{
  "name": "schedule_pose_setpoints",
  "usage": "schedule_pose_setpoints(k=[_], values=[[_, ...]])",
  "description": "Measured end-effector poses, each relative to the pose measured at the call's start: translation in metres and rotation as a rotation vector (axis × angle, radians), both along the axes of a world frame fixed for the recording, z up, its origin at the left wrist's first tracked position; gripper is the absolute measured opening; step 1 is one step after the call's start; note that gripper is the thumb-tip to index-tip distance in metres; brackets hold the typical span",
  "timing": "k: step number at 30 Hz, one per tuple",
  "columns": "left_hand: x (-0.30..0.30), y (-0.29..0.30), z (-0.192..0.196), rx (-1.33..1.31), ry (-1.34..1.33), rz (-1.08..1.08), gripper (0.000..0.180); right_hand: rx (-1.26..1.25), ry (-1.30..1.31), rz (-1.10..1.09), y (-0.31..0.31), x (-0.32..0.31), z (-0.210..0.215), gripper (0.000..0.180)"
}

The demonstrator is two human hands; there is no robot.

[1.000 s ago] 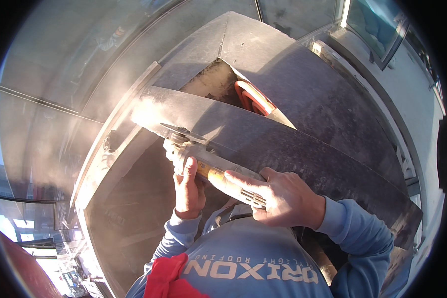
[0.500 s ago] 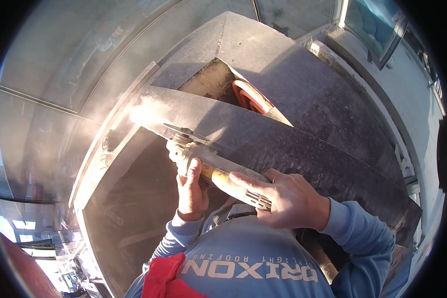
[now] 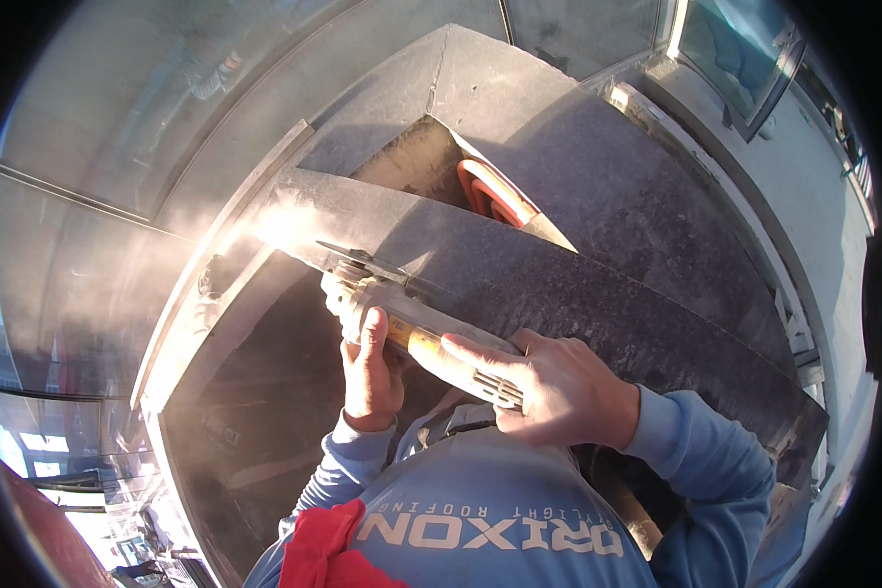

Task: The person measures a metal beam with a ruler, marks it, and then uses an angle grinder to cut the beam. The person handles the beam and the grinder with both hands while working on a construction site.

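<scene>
Both my hands hold a yellow and grey angle grinder. My left hand is closed round it near the gear head, thumb up along its side. Around the rear of the body, by the vent slots, my right hand is wrapped, with the index finger stretched along the top. The thin cutting disc sits at the edge of a dark grey slab. Whether the disc touches the slab is hard to make out. Bright, dusty glare covers the slab's left end.
Beyond the slab, a triangular opening holds an orange hose or cable. More dark slabs lie behind it. A pale wooden strip runs along the left side, with glass panels past it. Dust hangs at the left.
The grinder and both hands have shifted slightly left along the slab edge. The dust at the left looks a little denser. My grip is unchanged.
</scene>
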State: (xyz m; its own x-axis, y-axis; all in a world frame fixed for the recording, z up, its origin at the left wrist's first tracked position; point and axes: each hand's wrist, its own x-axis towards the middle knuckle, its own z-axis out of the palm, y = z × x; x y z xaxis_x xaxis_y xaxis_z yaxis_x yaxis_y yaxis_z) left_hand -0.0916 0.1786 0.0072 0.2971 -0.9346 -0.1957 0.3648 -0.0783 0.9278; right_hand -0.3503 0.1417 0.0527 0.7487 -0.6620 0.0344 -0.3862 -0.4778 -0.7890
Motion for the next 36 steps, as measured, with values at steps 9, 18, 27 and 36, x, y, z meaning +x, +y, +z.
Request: schedule_pose_setpoints(k=[9,18,27,36], values=[[0.014,-0.007,-0.005,0.021,-0.021,0.038,0.048,0.002,0.02,0.017,-0.008,0.018,-0.015,0.085],[0.023,-0.009,-0.002,0.034,-0.008,0.024,0.048,-0.06,-0.015,0.019,-0.01,0.029,-0.018,0.091],[0.03,-0.014,-0.013,-0.02,-0.03,0.063,0.047,-0.075,-0.075,0.002,-0.012,0.033,-0.021,0.072],[0.024,-0.017,-0.012,-0.033,-0.015,0.158,0.037,-0.064,-0.029,0.022,-0.012,0.034,-0.023,0.06]])
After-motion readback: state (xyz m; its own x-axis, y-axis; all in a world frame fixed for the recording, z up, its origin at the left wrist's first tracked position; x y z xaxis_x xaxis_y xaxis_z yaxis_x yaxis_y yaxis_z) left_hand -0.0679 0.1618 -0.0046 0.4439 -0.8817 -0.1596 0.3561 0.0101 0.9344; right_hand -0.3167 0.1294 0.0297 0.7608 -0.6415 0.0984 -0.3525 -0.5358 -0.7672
